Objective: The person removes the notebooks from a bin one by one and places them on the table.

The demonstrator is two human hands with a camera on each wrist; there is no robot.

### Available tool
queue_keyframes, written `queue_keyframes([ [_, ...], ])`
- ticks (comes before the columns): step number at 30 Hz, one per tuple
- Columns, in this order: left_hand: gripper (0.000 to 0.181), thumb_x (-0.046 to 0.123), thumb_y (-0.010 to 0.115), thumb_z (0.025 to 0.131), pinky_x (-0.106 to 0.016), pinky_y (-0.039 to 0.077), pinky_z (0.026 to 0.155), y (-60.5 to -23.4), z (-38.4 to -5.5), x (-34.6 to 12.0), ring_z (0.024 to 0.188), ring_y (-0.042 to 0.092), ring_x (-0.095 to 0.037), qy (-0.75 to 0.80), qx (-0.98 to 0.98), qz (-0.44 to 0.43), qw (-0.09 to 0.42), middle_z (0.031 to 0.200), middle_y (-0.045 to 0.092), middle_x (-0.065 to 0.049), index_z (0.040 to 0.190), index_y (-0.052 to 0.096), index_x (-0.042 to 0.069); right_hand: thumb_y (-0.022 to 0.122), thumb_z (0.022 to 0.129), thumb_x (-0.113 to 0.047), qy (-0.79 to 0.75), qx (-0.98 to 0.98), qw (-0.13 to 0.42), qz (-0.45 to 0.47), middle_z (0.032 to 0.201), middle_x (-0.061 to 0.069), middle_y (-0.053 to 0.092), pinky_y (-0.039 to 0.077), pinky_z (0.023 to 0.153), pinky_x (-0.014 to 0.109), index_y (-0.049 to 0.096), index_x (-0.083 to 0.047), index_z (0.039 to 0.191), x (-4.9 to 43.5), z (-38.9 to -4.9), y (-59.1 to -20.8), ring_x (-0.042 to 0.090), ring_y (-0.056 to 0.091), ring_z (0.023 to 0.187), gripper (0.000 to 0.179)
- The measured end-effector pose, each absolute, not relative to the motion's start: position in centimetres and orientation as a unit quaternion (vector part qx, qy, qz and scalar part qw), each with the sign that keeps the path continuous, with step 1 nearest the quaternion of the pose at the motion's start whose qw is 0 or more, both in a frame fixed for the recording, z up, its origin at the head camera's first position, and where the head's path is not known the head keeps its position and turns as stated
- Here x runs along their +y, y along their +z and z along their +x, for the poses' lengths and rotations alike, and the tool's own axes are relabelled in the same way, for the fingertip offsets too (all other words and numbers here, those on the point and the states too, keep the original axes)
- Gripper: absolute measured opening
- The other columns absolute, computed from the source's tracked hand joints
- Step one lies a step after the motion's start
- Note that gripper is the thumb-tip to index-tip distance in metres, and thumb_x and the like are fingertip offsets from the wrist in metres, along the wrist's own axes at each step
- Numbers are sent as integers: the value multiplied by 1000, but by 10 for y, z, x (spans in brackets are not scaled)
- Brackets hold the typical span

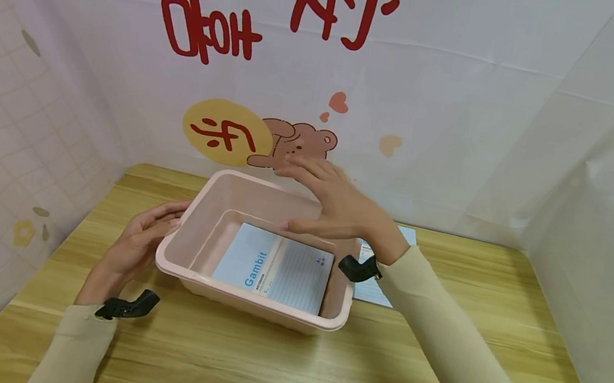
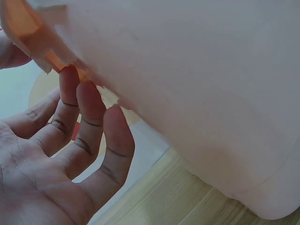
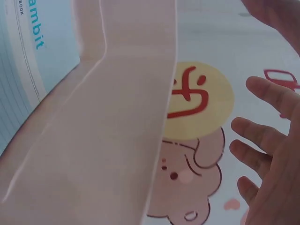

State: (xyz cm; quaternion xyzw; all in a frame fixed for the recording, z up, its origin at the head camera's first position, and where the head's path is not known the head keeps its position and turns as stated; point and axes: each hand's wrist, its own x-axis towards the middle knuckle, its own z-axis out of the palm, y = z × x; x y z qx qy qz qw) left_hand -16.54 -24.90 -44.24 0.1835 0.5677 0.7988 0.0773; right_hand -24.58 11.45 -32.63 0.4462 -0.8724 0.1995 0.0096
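A pale pink plastic basin [image 1: 241, 300] stands in the middle of the wooden table. Inside it lies a light blue notebook [image 1: 285, 272] marked "Gambit", its lower half lined. My left hand [image 1: 140, 235] grips the basin's left rim, thumb over the top and fingers beneath; the left wrist view shows the fingertips [image 2: 119, 126] bent up against the rim's underside. Over the basin's back right part, my right hand [image 1: 335, 203] hovers with its fingers spread and nothing in them. In the right wrist view those fingers [image 3: 262, 133] are apart from the basin wall [image 3: 103, 131].
Just right of the basin, another blue lined notebook [image 1: 372, 290] lies on the table [image 1: 478, 326], partly covered by the basin and my right wrist. A white cloth backdrop [image 1: 462, 122] with red characters and a cartoon bear closes off the back and sides.
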Motion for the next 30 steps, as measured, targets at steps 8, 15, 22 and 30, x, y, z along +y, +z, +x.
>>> queue_keyframes([
  [8, 37, -1, 41, 107, -21, 58, 86, -443, -165, -250, 115, 66, -7, 796, 571, 185, 78, 133, 68, 1, 141, 55, 7, 67, 87, -65, 158, -880, -31, 448, 165, -2, 33, 16, 127, 56, 43, -35, 153, 90, -252, -345, 25, 22, 156, 76],
  [15, 37, 0, 41, 107, -21, 58, 87, -443, -165, -251, 115, 66, -7, 794, 574, 183, 76, 134, 67, 1, 142, 55, 7, 67, 89, -63, 131, -870, -46, 474, 161, 1, 37, 18, 126, 53, 45, -31, 151, 72, -257, -358, 25, 24, 155, 73],
  [22, 36, 0, 42, 107, -20, 57, 87, -445, -166, -251, 114, 66, -6, 787, 586, 181, 67, 133, 68, 2, 140, 56, 7, 68, 88, -60, 115, -858, -16, 501, 157, 0, 42, 21, 126, 48, 49, -26, 148, 60, -259, -367, 20, 32, 148, 72],
  [30, 36, 1, 43, 107, -21, 58, 86, -444, -166, -250, 114, 66, -7, 784, 593, 174, 65, 131, 69, 2, 139, 57, 8, 70, 86, -58, 128, -845, -19, 520, 153, 1, 44, 26, 123, 45, 49, -26, 148, 54, -260, -372, 20, 34, 144, 73],
])
